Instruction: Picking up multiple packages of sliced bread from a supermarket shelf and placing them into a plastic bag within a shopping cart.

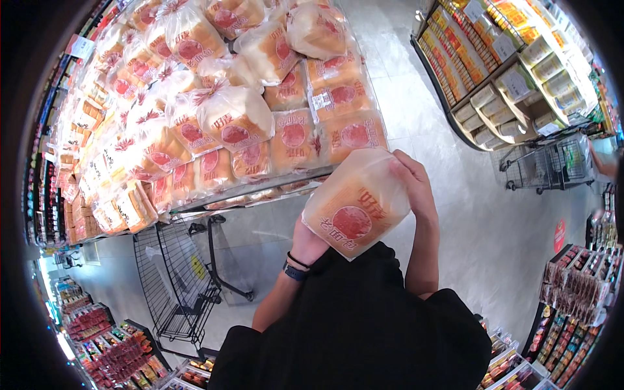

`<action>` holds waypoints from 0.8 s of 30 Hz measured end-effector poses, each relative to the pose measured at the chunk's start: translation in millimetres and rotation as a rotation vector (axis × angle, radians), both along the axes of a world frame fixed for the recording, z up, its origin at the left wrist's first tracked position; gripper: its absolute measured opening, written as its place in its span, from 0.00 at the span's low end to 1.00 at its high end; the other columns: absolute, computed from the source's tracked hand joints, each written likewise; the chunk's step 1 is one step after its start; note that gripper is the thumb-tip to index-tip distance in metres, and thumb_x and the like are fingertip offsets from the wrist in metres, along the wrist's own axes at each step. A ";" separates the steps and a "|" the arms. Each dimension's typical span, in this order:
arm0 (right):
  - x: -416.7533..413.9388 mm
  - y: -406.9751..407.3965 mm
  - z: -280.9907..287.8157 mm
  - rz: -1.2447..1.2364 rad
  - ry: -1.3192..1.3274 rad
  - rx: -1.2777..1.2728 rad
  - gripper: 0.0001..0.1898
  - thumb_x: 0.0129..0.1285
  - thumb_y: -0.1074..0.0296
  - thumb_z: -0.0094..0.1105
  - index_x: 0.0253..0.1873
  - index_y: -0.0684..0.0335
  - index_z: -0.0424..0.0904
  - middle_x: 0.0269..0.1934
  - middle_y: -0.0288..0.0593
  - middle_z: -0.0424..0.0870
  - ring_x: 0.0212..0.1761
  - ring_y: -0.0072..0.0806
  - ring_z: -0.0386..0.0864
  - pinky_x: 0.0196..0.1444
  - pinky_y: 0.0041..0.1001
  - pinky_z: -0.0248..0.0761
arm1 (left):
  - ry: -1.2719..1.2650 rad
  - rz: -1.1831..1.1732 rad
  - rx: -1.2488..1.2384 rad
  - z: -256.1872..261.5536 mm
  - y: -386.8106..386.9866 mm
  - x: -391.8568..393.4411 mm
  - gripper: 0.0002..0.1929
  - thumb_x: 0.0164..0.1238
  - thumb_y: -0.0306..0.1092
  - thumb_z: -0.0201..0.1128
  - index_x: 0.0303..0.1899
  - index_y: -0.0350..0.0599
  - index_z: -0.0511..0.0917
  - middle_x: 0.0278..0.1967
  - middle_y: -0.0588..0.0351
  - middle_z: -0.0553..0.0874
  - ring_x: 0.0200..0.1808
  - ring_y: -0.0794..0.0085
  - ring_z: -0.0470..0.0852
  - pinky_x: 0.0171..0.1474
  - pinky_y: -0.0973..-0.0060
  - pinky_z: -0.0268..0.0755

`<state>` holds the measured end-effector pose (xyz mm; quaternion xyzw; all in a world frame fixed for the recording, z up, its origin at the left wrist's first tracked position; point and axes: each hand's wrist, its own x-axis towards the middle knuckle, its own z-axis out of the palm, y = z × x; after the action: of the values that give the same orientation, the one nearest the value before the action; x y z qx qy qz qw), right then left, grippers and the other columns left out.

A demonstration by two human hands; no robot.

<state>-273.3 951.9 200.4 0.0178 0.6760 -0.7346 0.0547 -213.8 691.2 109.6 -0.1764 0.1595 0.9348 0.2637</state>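
Observation:
A bagged loaf of bread in a translucent bag with red print is held tilted in front of my chest. My left hand, a dark band and a watch on its wrist, supports the loaf from below and at its left side, its fingers mostly hidden behind the bag. The upper right end is gripped by my right hand. Just beyond the loaf stands a display table heaped with similar bagged loaves; several lie loosely on top of flatter rows, their bag necks gathered with red ties.
Below the display's front edge, at my left, stands a black wire shopping cart. Another cart is at the right, beside a person's arm. A curved shelf holds packaged goods. Snack racks line the lower right. Grey tiled floor lies between.

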 end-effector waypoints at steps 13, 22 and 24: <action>-123.8 -9.8 62.4 0.023 0.197 0.274 0.14 0.77 0.63 0.55 0.36 0.65 0.71 0.32 0.32 0.68 0.37 0.19 0.66 0.44 0.21 0.63 | 0.071 -0.039 0.157 19.5 10.9 -138.6 0.24 0.85 0.47 0.46 0.70 0.44 0.72 0.67 0.52 0.81 0.67 0.63 0.78 0.72 0.60 0.68; -303.9 -87.0 79.3 0.577 0.589 0.731 0.13 0.74 0.68 0.57 0.56 0.70 0.80 0.45 0.49 0.81 0.49 0.38 0.79 0.55 0.32 0.71 | 0.145 0.035 0.438 -11.2 -7.5 -200.6 0.29 0.83 0.50 0.39 0.77 0.48 0.63 0.76 0.53 0.68 0.77 0.58 0.64 0.80 0.52 0.52; -341.0 -108.1 66.0 0.666 0.583 0.741 0.14 0.74 0.68 0.57 0.57 0.69 0.80 0.47 0.49 0.82 0.50 0.38 0.80 0.56 0.32 0.72 | 0.043 0.209 0.427 -14.5 -5.5 -211.2 0.28 0.83 0.50 0.39 0.74 0.48 0.66 0.75 0.53 0.69 0.76 0.57 0.65 0.81 0.53 0.49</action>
<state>-614.2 843.8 266.5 -0.3810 0.8446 -0.3665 0.0846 -425.0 685.7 95.1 -0.1121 -0.0550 0.9731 0.1935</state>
